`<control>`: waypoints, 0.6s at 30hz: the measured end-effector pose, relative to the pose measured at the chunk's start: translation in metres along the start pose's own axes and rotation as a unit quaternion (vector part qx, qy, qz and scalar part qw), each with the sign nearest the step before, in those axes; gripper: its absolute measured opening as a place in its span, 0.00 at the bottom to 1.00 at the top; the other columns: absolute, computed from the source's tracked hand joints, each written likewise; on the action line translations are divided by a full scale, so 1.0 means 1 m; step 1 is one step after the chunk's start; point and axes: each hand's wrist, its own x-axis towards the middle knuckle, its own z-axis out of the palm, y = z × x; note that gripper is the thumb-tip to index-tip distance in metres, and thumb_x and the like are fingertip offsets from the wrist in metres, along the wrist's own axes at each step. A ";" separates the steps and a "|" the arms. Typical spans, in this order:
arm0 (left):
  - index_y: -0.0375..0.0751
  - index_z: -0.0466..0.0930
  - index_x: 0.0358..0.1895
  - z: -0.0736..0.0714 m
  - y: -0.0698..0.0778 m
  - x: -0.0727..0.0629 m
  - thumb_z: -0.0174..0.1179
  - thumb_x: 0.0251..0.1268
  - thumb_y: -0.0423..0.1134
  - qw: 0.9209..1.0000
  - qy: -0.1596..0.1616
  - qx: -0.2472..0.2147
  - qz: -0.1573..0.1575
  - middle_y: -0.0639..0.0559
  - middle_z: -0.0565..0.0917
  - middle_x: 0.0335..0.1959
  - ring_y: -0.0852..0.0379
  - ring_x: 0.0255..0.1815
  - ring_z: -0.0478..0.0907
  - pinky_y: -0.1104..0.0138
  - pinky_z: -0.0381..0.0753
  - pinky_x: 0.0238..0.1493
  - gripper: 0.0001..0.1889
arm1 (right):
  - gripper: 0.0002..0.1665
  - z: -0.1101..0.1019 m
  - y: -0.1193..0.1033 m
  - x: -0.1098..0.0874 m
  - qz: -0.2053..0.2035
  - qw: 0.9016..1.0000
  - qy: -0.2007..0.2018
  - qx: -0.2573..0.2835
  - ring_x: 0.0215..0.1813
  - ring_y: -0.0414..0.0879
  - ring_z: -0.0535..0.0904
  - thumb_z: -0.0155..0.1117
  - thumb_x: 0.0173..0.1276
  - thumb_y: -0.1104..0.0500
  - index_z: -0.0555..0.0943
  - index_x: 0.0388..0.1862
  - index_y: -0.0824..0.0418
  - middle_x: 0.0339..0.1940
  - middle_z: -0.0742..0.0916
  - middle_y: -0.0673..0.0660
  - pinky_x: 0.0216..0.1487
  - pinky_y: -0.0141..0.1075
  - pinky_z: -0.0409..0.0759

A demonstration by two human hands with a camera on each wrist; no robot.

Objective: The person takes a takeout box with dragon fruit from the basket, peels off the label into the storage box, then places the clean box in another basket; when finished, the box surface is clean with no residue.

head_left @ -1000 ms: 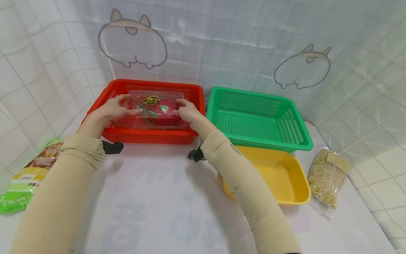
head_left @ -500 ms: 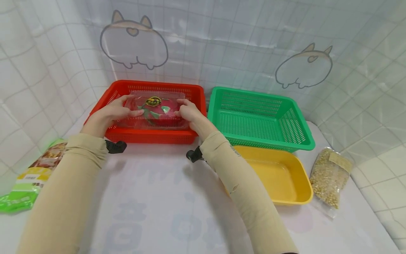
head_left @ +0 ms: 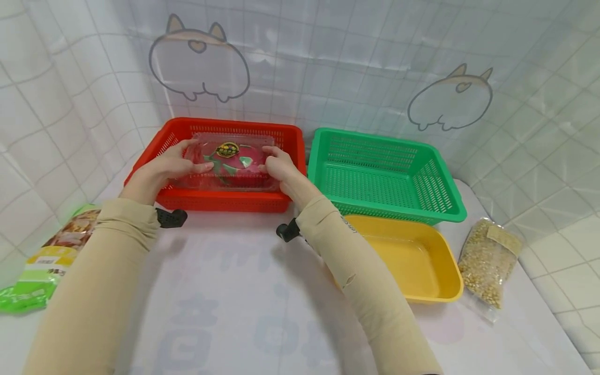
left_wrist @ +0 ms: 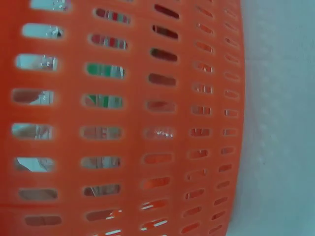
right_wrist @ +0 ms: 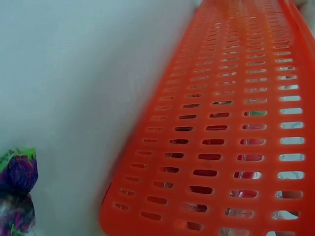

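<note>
In the head view, a clear plastic clamshell box [head_left: 197, 179] with a black and yellow sticker lies in the red slotted basket [head_left: 220, 200]. Pink-red fruit with green scales, like dragon fruit [head_left: 248, 156], shows through its lid. My left hand [head_left: 175, 162] grips the box's left end, thumb on top. At the right end, my right hand [head_left: 279, 165] holds it, with fingertips by the lid's edge. Both wrist views look at the basket's slotted wall [left_wrist: 133, 147] and hide the hands' undersides; bits of pink and green show through the slots [right_wrist: 253, 141].
A green slotted basket [head_left: 365, 182] stands right of the red one, with a yellow tub [head_left: 412, 260] before it. A bag of grain [head_left: 487, 263] lies far right, a green and yellow food bag [head_left: 47, 265] far left. A tiled-pattern curtain [head_left: 323, 62] hangs behind.
</note>
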 end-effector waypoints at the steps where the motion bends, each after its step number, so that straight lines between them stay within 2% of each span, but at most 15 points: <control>1: 0.46 0.34 0.82 0.000 0.000 -0.001 0.63 0.67 0.52 1.000 0.002 0.000 -0.002 0.30 0.46 0.79 0.31 0.74 0.47 0.38 0.61 0.72 0.52 | 0.33 0.000 0.000 0.000 -0.001 1.000 0.000 0.001 0.60 0.49 0.69 0.53 0.71 0.68 0.68 0.74 0.50 0.65 0.75 0.55 0.65 0.45 0.78; 4: 0.48 0.35 0.82 0.000 0.002 -0.006 0.64 0.65 0.53 1.000 0.009 -0.004 -0.007 0.30 0.48 0.78 0.31 0.73 0.49 0.38 0.68 0.68 0.53 | 0.33 -0.001 0.000 -0.001 -0.007 1.000 -0.003 0.000 0.60 0.49 0.69 0.53 0.71 0.68 0.68 0.74 0.50 0.65 0.75 0.55 0.63 0.44 0.79; 8: 0.47 0.35 0.82 -0.001 0.004 -0.010 0.65 0.63 0.56 1.000 0.016 -0.011 -0.006 0.30 0.50 0.78 0.31 0.72 0.52 0.39 0.71 0.65 0.55 | 0.33 -0.003 0.000 -0.002 -0.006 1.000 -0.004 -0.009 0.61 0.48 0.70 0.56 0.72 0.67 0.69 0.73 0.49 0.65 0.76 0.54 0.61 0.43 0.81; 14: 0.47 0.34 0.82 -0.005 0.010 -0.013 0.65 0.62 0.57 0.999 0.025 -0.002 0.020 0.31 0.49 0.79 0.32 0.73 0.50 0.37 0.68 0.67 0.56 | 0.34 -0.008 -0.005 -0.006 -0.009 1.000 -0.010 -0.015 0.63 0.47 0.69 0.58 0.72 0.66 0.67 0.74 0.47 0.66 0.75 0.52 0.60 0.43 0.82; 18: 0.52 0.35 0.82 -0.008 0.015 -0.016 0.65 0.62 0.59 0.999 0.033 -0.010 0.029 0.32 0.48 0.79 0.32 0.75 0.48 0.38 0.68 0.67 0.56 | 0.34 -0.012 -0.012 -0.011 -0.021 0.999 -0.018 -0.017 0.65 0.48 0.69 0.58 0.73 0.65 0.66 0.75 0.46 0.68 0.73 0.52 0.61 0.44 0.81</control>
